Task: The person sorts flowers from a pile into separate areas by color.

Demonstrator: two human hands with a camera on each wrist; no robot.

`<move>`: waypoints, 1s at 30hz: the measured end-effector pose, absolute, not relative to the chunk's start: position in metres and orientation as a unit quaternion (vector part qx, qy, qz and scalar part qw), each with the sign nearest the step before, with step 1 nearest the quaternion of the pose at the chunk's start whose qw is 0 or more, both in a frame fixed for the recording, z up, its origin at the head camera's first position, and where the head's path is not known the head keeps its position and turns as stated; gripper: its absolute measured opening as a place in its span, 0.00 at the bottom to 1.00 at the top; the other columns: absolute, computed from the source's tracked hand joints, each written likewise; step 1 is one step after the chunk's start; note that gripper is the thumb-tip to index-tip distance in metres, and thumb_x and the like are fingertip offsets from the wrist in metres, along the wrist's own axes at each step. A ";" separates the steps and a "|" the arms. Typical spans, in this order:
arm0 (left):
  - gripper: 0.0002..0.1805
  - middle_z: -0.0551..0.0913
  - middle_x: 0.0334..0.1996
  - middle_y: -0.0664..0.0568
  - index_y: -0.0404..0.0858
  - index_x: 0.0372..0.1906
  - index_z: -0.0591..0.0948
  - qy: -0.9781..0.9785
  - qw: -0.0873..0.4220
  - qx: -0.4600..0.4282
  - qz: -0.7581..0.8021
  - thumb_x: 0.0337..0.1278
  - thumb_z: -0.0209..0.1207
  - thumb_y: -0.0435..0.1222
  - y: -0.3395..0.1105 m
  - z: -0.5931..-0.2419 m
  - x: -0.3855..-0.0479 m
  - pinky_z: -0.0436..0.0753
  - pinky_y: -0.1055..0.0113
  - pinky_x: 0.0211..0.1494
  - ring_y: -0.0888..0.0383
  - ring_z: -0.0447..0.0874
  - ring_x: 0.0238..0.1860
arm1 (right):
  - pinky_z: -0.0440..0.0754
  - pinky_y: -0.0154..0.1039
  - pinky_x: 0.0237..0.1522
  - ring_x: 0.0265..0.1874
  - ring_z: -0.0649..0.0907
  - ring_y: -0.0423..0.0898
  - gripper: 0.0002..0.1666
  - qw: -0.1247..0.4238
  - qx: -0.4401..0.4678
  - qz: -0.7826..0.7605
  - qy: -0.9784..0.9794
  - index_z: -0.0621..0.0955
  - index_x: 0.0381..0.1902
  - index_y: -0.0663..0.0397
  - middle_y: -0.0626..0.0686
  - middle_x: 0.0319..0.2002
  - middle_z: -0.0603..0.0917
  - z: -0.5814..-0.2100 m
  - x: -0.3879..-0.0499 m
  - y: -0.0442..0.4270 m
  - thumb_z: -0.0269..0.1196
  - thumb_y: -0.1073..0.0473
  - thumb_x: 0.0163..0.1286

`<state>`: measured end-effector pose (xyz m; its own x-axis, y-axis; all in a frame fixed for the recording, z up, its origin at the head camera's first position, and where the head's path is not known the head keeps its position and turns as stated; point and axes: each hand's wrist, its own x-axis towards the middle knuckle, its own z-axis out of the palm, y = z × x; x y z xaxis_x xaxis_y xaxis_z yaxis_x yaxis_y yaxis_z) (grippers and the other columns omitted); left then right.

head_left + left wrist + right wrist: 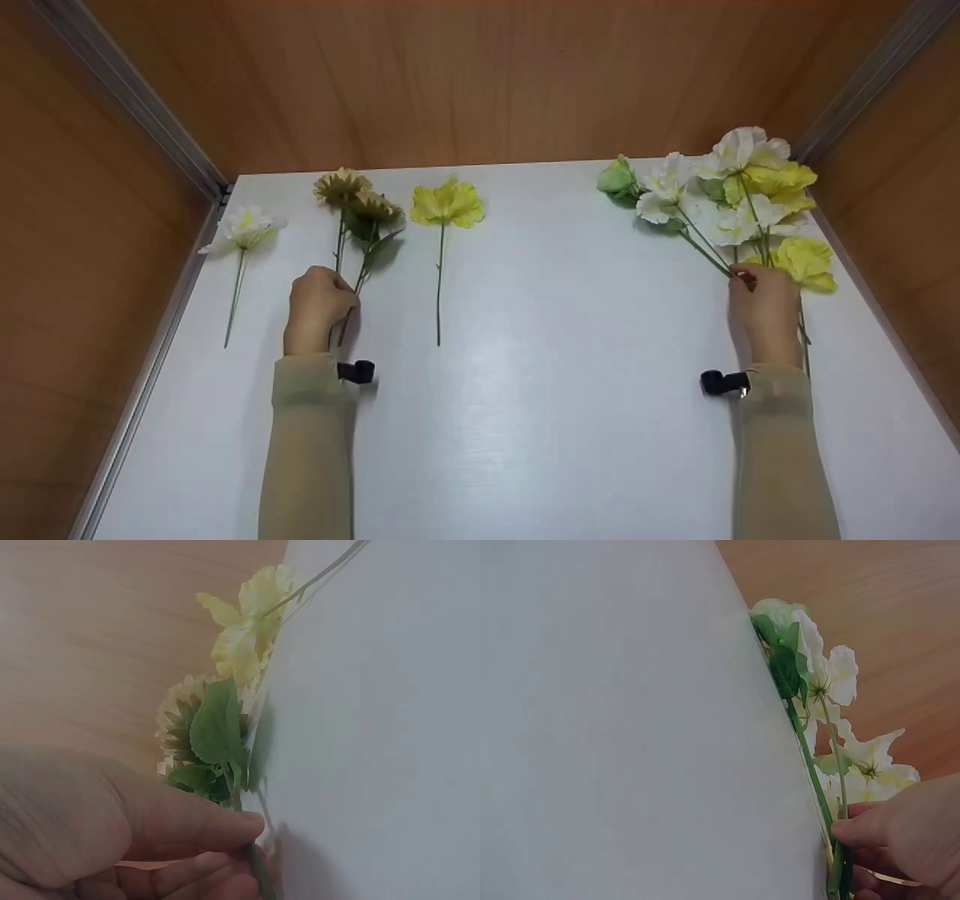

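Note:
My left hand (pixel 319 307) pinches the stem of a leafy tan flower (pixel 379 208) between thumb and fingers; the left wrist view shows the thumb over the green stem (pixel 259 870), below a leaf (pixel 216 724). Beside it lies a second tan flower (pixel 339 186), whose stem passes by the hand; whether the hand holds that too, I cannot tell. On the right, my right hand (pixel 769 307) pinches several flower stems (pixel 840 787) together. Their heads include white flowers (pixel 666 187); a green bud (pixel 618 178) and yellow flowers (pixel 806 262) lie around them.
A white flower (pixel 244 225) lies at the far left of the white table (pixel 525 360). Right of the tan flowers is a single yellow flower (pixel 448 204). Wooden panels (pixel 525 82) rise behind and at both sides.

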<state>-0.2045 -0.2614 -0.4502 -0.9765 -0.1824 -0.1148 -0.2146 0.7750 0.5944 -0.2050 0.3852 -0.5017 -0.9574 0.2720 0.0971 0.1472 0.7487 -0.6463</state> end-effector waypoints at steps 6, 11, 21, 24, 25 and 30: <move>0.07 0.91 0.34 0.36 0.29 0.31 0.90 0.941 0.005 -0.126 0.315 0.53 0.62 0.26 -0.263 -0.451 -0.205 0.79 0.59 0.31 0.38 0.85 0.39 | 0.77 0.49 0.49 0.51 0.83 0.62 0.20 0.080 -0.108 0.341 -0.930 0.85 0.65 0.67 0.70 0.51 0.86 -0.498 -0.204 0.383 0.57 0.63 0.84; 0.07 0.90 0.35 0.36 0.28 0.34 0.89 0.941 0.012 -0.124 0.315 0.56 0.63 0.27 -0.263 -0.450 -0.204 0.81 0.56 0.33 0.39 0.85 0.39 | 0.77 0.49 0.49 0.51 0.83 0.61 0.19 0.079 -0.124 0.346 -0.927 0.86 0.62 0.67 0.68 0.52 0.86 -0.497 -0.205 0.382 0.58 0.60 0.84; 0.05 0.89 0.37 0.35 0.29 0.32 0.89 0.937 0.043 -0.120 0.326 0.51 0.69 0.28 -0.269 -0.462 -0.213 0.85 0.50 0.38 0.38 0.85 0.39 | 0.78 0.36 0.41 0.50 0.83 0.60 0.21 0.067 -0.143 0.343 -0.926 0.86 0.62 0.67 0.69 0.53 0.86 -0.492 -0.206 0.385 0.60 0.56 0.85; 0.02 0.89 0.34 0.36 0.32 0.28 0.90 0.941 0.040 -0.109 0.317 0.48 0.69 0.27 -0.275 -0.472 -0.220 0.85 0.48 0.36 0.38 0.85 0.37 | 0.78 0.29 0.34 0.47 0.82 0.56 0.20 0.062 -0.137 0.344 -0.927 0.86 0.62 0.66 0.67 0.52 0.86 -0.487 -0.205 0.383 0.61 0.55 0.85; 0.01 0.90 0.32 0.38 0.33 0.27 0.90 0.944 0.031 -0.107 0.310 0.47 0.69 0.27 -0.276 -0.476 -0.223 0.85 0.48 0.35 0.38 0.85 0.36 | 0.77 0.27 0.33 0.46 0.82 0.55 0.20 0.063 -0.136 0.344 -0.927 0.86 0.62 0.66 0.67 0.52 0.86 -0.485 -0.205 0.382 0.61 0.55 0.85; 0.03 0.91 0.34 0.36 0.31 0.28 0.90 0.944 0.014 -0.109 0.312 0.53 0.67 0.26 -0.268 -0.464 -0.215 0.87 0.42 0.43 0.34 0.88 0.40 | 0.75 0.26 0.34 0.46 0.80 0.52 0.22 0.076 -0.133 0.355 -0.922 0.86 0.62 0.64 0.65 0.53 0.86 -0.472 -0.203 0.378 0.61 0.52 0.86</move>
